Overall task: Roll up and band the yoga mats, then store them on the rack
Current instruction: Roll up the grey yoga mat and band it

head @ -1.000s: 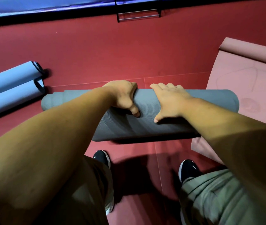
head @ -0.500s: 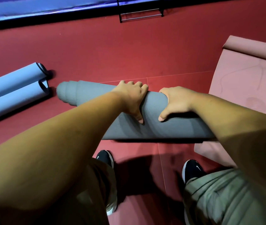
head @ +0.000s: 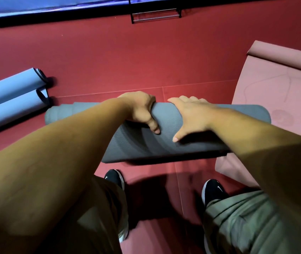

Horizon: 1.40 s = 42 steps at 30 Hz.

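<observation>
A thick grey rolled yoga mat (head: 166,143) lies across the red floor in front of my feet. My left hand (head: 140,110) grips its top near the middle, thumb pointing down the near side. My right hand (head: 190,116) lies spread on the roll just to the right, fingers over the far edge and thumb on the near face. The mat's right end overlaps a pink mat (head: 274,99), which lies mostly flat with its far end curled. No band is visible on the grey roll.
Two light blue rolled mats (head: 8,99) lie side by side at the left. A black metal rack (head: 155,15) stands at the far edge by a blue wall pad. My black shoes (head: 114,178) sit just below the roll.
The grey roll had swung with its left end farther away half a second ago; now it lies level across the view again. Both hands stayed on its top.
</observation>
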Each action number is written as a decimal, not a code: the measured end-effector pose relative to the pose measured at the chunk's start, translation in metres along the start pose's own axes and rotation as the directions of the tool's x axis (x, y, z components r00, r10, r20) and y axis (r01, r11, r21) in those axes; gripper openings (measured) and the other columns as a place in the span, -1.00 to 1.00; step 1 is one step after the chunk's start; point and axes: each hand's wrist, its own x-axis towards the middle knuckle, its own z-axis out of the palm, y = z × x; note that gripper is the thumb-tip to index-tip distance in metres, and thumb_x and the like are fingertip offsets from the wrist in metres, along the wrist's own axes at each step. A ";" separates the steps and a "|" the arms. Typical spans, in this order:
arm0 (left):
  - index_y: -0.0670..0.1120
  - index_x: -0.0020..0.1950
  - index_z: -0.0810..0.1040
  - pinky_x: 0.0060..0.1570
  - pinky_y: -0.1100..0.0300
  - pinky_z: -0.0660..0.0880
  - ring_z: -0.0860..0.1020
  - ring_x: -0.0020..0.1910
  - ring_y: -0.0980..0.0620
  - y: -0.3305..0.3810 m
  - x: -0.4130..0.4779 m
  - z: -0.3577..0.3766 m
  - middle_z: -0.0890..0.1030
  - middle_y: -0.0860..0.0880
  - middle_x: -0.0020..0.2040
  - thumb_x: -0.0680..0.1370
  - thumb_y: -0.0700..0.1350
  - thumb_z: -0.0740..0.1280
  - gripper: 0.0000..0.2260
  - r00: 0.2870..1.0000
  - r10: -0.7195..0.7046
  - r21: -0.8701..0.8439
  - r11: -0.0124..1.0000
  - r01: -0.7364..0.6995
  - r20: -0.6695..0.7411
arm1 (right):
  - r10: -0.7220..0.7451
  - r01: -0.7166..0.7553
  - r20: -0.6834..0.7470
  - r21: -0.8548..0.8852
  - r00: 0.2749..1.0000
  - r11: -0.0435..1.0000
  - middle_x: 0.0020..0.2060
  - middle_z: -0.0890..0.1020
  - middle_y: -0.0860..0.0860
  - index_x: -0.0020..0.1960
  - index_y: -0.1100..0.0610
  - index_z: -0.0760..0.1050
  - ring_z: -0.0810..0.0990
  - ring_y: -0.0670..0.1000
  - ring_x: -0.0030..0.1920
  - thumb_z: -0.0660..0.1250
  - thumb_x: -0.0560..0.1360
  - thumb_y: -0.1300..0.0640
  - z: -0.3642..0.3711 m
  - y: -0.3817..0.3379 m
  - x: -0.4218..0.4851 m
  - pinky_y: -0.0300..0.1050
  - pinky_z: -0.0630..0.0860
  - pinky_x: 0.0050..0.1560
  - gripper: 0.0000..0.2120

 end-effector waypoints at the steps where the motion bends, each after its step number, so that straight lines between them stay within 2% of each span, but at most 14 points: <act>1: 0.11 0.10 0.54 0.06 -0.01 0.61 0.61 -0.01 -0.05 -0.002 0.001 -0.001 0.63 0.11 -0.03 -0.02 0.50 0.59 -0.18 1.000 -0.005 -0.030 1.000 0.005 0.005 | -0.004 0.004 -0.016 -0.019 1.000 1.000 0.50 0.36 -0.01 0.65 -0.10 0.02 0.42 0.22 0.43 0.55 0.02 -0.56 0.001 -0.002 0.000 0.24 0.40 0.41 0.39; 6: 0.10 0.20 0.54 0.16 -0.06 0.60 0.61 0.06 -0.06 -0.002 -0.001 0.000 0.64 0.08 0.06 0.03 0.50 0.59 -0.14 0.998 0.006 -0.055 0.998 -0.002 0.066 | -0.010 0.009 -0.058 -0.028 0.998 1.000 0.28 0.49 -0.07 0.45 -0.17 0.26 0.50 0.17 0.29 0.55 0.03 -0.54 -0.003 -0.005 0.001 0.22 0.48 0.25 0.10; 10: 0.11 0.33 0.47 0.20 -0.10 0.59 0.59 0.14 -0.10 0.003 -0.004 0.002 0.61 0.06 0.16 0.12 0.52 0.50 -0.11 0.998 0.032 0.000 0.999 -0.032 0.053 | 0.011 -0.012 0.008 0.141 1.000 0.990 0.14 0.54 -0.13 0.34 -0.25 0.36 0.57 0.12 0.18 0.57 -0.01 -0.51 -0.006 0.001 0.004 0.16 0.53 0.20 0.00; 14: 0.06 0.54 0.31 0.41 -0.20 0.43 0.47 0.41 -0.14 0.009 -0.009 0.006 0.47 0.02 0.43 0.06 0.65 0.45 0.19 0.995 0.091 0.239 0.966 -0.097 0.034 | 0.037 -0.063 0.089 0.319 0.995 0.946 0.10 0.64 -0.16 0.30 -0.23 0.46 0.63 -0.01 0.06 0.67 0.05 -0.41 -0.009 0.008 0.002 0.00 0.59 0.10 -0.11; 16: 0.03 0.56 0.27 0.41 -0.22 0.41 0.46 0.41 -0.16 0.010 -0.009 0.009 0.46 0.00 0.44 0.00 0.65 0.48 0.27 0.995 0.086 0.298 0.950 -0.094 0.041 | 0.033 -0.078 0.130 0.360 0.991 0.930 0.06 0.65 -0.19 0.27 -0.23 0.49 0.64 -0.07 0.04 0.68 0.07 -0.39 -0.011 0.009 0.001 -0.03 0.59 0.05 -0.16; 19: 0.06 0.41 0.37 0.27 -0.11 0.50 0.52 0.28 -0.14 0.007 -0.008 0.011 0.53 0.02 0.30 0.00 0.60 0.53 0.12 0.994 0.097 0.239 0.965 -0.104 0.042 | 0.009 -0.083 0.187 0.393 0.982 0.916 0.05 0.67 -0.21 0.23 -0.21 0.52 0.66 -0.10 0.01 0.69 0.10 -0.36 -0.013 0.005 0.000 -0.06 0.57 -0.02 -0.22; 22: 0.10 0.29 0.42 0.16 -0.04 0.56 0.56 0.19 -0.07 0.002 -0.008 0.009 0.57 0.07 0.19 0.00 0.53 0.57 -0.02 0.995 0.092 0.161 0.982 -0.096 0.033 | -0.008 -0.072 0.203 0.381 0.979 0.922 0.11 0.65 -0.18 0.31 -0.19 0.48 0.65 -0.08 0.07 0.67 0.14 -0.38 -0.012 0.002 0.001 -0.01 0.59 0.11 -0.17; 25: 0.12 0.27 0.47 0.15 -0.04 0.59 0.60 0.11 -0.05 -0.001 -0.007 0.006 0.61 0.10 0.13 0.03 0.50 0.60 -0.08 0.997 0.062 0.101 0.993 -0.067 0.050 | -0.012 -0.058 0.199 0.344 0.980 0.937 0.21 0.60 -0.14 0.42 -0.17 0.40 0.61 -0.01 0.15 0.63 0.20 -0.40 -0.011 -0.001 0.003 0.04 0.57 0.21 -0.11; 27: 0.13 0.24 0.51 0.15 -0.02 0.59 0.61 0.08 -0.04 -0.007 -0.006 0.005 0.64 0.10 0.08 0.07 0.46 0.64 -0.15 0.996 0.037 0.035 0.999 -0.040 0.086 | -0.026 -0.024 0.171 0.285 0.985 0.958 0.32 0.54 -0.09 0.53 -0.15 0.32 0.56 0.06 0.27 0.60 0.21 -0.44 -0.009 -0.004 0.005 0.09 0.52 0.31 0.00; 30: 0.13 0.18 0.58 0.15 0.02 0.58 0.62 0.06 0.00 -0.018 -0.007 0.004 0.66 0.12 0.04 0.11 0.39 0.68 -0.26 0.993 0.007 -0.078 0.997 0.002 0.118 | -0.023 0.017 0.094 0.063 0.995 0.998 0.46 0.40 -0.02 0.66 -0.12 0.08 0.43 0.17 0.44 0.54 0.09 -0.57 -0.003 -0.012 0.005 0.19 0.41 0.43 0.31; 33: 0.12 0.13 0.61 0.04 0.08 0.54 0.61 0.03 0.08 -0.023 -0.010 0.001 0.67 0.15 0.02 0.15 0.35 0.69 -0.33 0.992 -0.013 -0.154 0.988 0.032 0.125 | -0.036 0.037 0.044 -0.014 0.998 0.999 0.51 0.36 0.01 0.69 -0.05 -0.03 0.40 0.20 0.47 0.53 0.00 -0.60 0.005 -0.019 0.005 0.22 0.38 0.44 0.46; 35: 0.11 0.09 0.62 0.00 0.10 0.50 0.62 0.02 0.10 -0.023 -0.010 0.000 0.68 0.16 0.00 0.16 0.34 0.70 -0.37 0.989 -0.010 -0.183 0.982 0.036 0.144 | -0.040 0.040 0.003 -0.030 0.999 0.999 0.46 0.41 0.00 0.65 -0.05 0.06 0.44 0.20 0.41 0.54 0.02 -0.58 0.008 -0.021 0.005 0.21 0.43 0.38 0.39; 38: 0.13 0.15 0.60 0.05 0.08 0.49 0.62 0.05 0.08 -0.022 -0.011 0.000 0.66 0.17 0.03 0.18 0.36 0.68 -0.34 0.984 -0.005 -0.173 0.984 0.036 0.177 | -0.050 0.050 -0.020 -0.030 0.999 0.998 0.28 0.51 -0.06 0.43 -0.12 0.28 0.52 0.15 0.28 0.52 0.02 -0.57 0.005 -0.021 0.005 0.19 0.51 0.24 0.11; 42: 0.08 0.29 0.53 0.11 0.03 0.51 0.59 0.11 -0.07 -0.014 -0.012 -0.004 0.63 0.07 0.09 0.24 0.43 0.61 -0.24 0.987 0.028 -0.054 0.998 -0.020 0.159 | -0.048 0.047 0.001 0.080 0.999 0.996 0.09 0.53 -0.12 0.28 -0.20 0.36 0.58 0.11 0.14 0.52 -0.01 -0.56 -0.003 -0.014 0.005 0.16 0.57 0.14 -0.04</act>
